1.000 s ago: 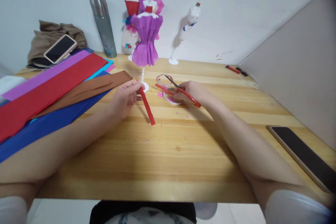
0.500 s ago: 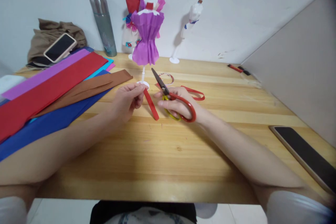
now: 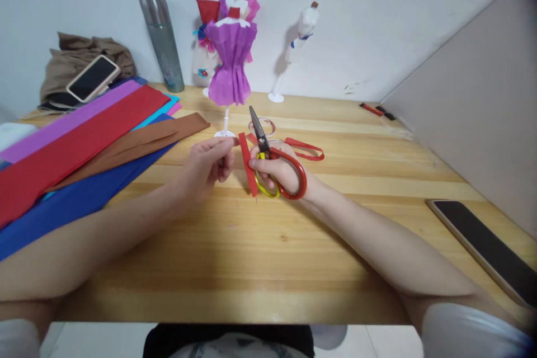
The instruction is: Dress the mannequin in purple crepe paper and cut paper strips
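My right hand (image 3: 279, 170) holds scissors (image 3: 289, 170) with one red and one yellow handle loop, blades pointing up and away. A short red strip (image 3: 248, 165) hangs slanting between my hands, its middle against my right thumb and fingers. My left hand (image 3: 213, 159) is closed in a pinch beside the strip's upper end; a small reddish bit shows at the fingertips, too small to name. Just behind stands a miniature dress form (image 3: 226, 117) wearing a gathered purple dress (image 3: 232, 61). A longer red strip (image 3: 310, 150) lies looped on the table beyond my right hand.
Folded red cloth (image 3: 84, 148), brown cloth (image 3: 138, 142) and blue cloth (image 3: 104, 193) lie at left. A thermos (image 3: 163, 45) stands by the wall. Another dress form (image 3: 308, 25) is at the back. Phones lie at left (image 3: 93, 78) and right (image 3: 482, 246). A ribbon roll (image 3: 268, 126) sits behind the scissors.
The red strip, which hung from my left fingertips, has shifted right and now rests against my right fingers. The two hands are slightly closer together, and the scissors point more upright.
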`<state>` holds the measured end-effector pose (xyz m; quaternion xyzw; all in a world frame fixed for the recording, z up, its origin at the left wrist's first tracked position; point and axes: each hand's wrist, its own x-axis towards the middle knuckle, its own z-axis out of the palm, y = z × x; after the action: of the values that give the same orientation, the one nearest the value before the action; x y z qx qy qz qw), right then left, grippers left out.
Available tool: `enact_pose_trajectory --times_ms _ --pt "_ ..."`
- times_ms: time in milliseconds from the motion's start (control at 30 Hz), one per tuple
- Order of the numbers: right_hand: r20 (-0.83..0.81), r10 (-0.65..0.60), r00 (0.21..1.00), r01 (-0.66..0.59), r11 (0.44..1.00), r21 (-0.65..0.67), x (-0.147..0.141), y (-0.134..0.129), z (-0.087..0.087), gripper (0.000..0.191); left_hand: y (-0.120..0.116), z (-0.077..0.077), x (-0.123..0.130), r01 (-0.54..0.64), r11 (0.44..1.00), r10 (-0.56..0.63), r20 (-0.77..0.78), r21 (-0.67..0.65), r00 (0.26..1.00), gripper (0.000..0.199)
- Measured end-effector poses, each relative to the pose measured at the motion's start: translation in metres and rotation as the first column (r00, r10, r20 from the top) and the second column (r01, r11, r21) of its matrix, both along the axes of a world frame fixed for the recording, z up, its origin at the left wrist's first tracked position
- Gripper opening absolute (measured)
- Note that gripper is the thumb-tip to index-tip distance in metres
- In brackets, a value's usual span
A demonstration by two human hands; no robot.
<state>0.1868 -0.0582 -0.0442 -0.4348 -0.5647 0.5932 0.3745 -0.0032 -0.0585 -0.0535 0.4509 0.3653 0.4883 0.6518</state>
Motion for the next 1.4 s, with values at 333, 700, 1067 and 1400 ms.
enact_pose_trajectory --times_ms 333,700,1067,1400 --pt "-0.071 -0.024 0.997 0.021 0.999 -0.047 -0.002 0.002 -0.006 0.04 -0.003 -0.015 0.005 0.142 0.99 -0.135 -0.203 0.02 0.97 0.032" --pt "-0.064 0.05 0.997 -0.055 0.996 -0.07 -0.001 0.001 -0.012 0.043 0.0 -0.011 0.002 0.05 0.996 -0.043 -0.101 0.067 0.994 0.039" --pt "-0.002 0.054 0.999 -0.055 0.998 -0.02 -0.003 -0.003 -0.012 0.036 0.001 -0.019 0.004 0.082 0.997 -0.081 -0.04 0.015 0.996 0.026" --pt "-0.008 0.031 0.999 -0.03 0.989 0.145 0.004 0.004 -0.009 0.048 0.015 0.004 -0.008 0.002 1.0 -0.002 0.011 -0.001 1.0 0.02"
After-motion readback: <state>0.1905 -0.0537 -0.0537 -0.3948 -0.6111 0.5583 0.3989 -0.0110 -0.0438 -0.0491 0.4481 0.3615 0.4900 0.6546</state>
